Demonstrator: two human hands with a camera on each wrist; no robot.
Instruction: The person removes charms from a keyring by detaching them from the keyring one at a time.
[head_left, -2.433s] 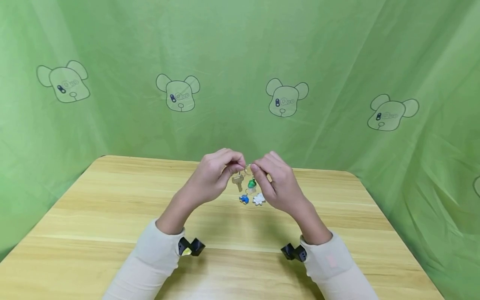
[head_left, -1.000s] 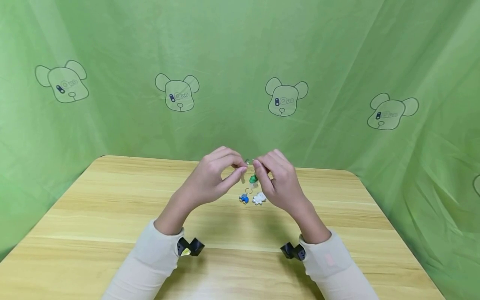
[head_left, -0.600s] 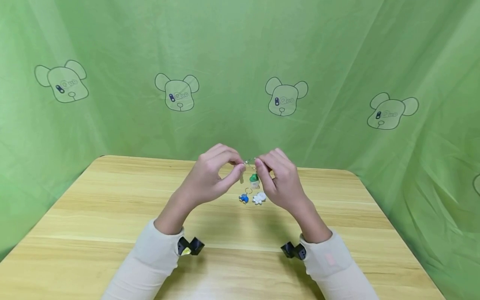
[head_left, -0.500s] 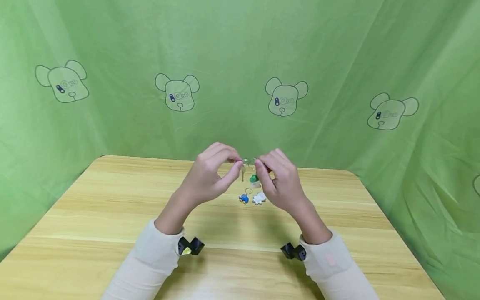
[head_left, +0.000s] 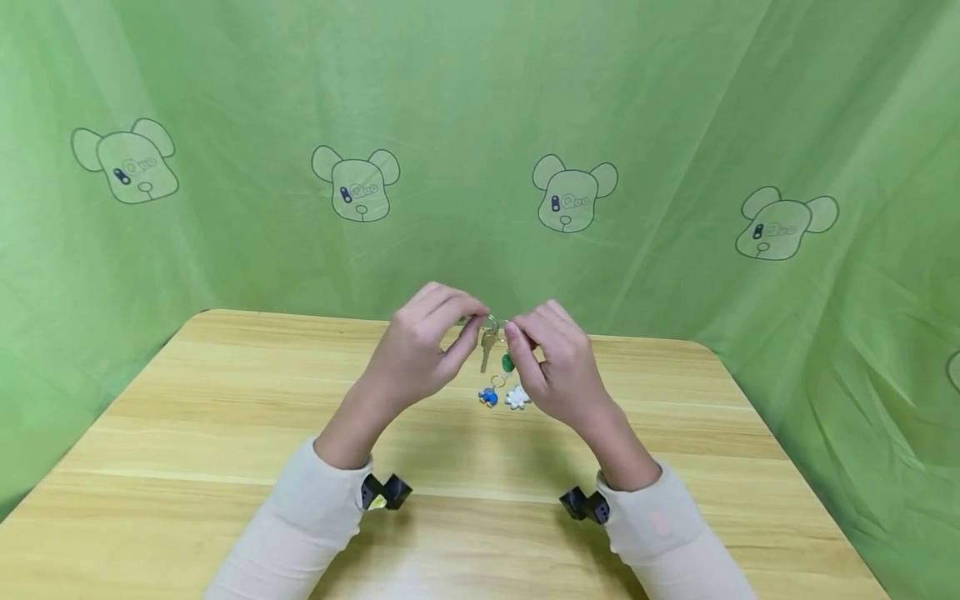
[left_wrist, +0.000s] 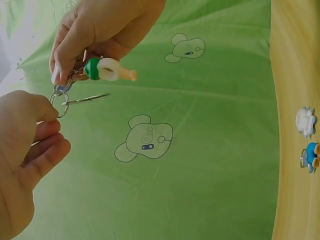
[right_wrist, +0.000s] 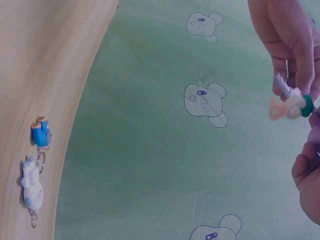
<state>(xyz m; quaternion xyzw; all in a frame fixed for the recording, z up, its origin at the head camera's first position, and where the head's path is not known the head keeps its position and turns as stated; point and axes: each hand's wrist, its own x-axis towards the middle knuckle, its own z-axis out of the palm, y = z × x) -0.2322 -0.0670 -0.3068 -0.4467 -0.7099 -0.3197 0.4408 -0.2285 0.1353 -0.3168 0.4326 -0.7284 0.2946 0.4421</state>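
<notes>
My left hand (head_left: 420, 346) pinches a metal key ring (left_wrist: 60, 106) between thumb and forefinger. A key (head_left: 488, 350) hangs from this ring, in the gap between my hands. My right hand (head_left: 558, 354) pinches the ring of a keychain figure (left_wrist: 111, 70) with a green top, a white middle and a pale orange end. The two rings meet and look linked in the left wrist view. In the head view the right thumb partly covers the figure. Below, a blue keychain figure (head_left: 489, 397) with its own ring and a white keychain figure (head_left: 517, 397) lie on the table.
The wooden table (head_left: 480, 533) spreads under both forearms. Behind and beside it hangs a green curtain (head_left: 465, 75) printed with bear heads. A small black camera sits at each wrist, the left camera (head_left: 390, 492) and the right camera (head_left: 585, 504).
My left hand has shifted slightly up and left. The key, edge-on half a second ago, now shows its face between the hands. The green-topped figure has slipped further behind my right thumb.
</notes>
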